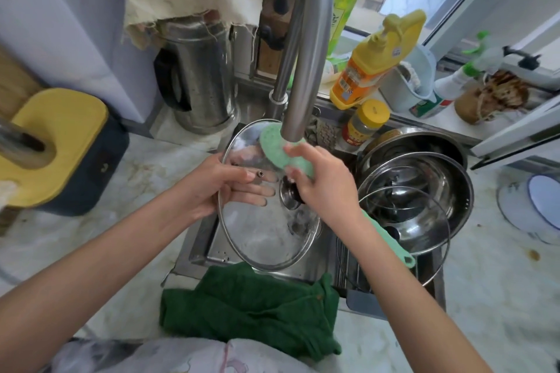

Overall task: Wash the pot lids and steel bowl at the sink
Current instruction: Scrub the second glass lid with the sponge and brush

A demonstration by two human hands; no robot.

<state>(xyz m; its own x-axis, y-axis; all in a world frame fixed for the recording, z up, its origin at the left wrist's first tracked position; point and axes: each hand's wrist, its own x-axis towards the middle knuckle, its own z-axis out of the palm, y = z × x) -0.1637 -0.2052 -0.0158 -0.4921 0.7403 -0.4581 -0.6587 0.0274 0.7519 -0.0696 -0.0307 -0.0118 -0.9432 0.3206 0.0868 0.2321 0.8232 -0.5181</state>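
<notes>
A large glass lid [266,233] with a steel rim stands tilted over the sink [203,245], the left hand [224,188] gripping its edge, the right hand [324,188] holding a green brush [274,148] against its upper part. A second glass lid [394,221] leans on the shiny steel bowl [460,191] just to its right

The bench [136,179] carries a kettle [200,79] at 11 o'clock, a yellow-lidded box [60,142] at 9, a cloth [251,312] at 6, a dish [542,206] at 3.
</notes>
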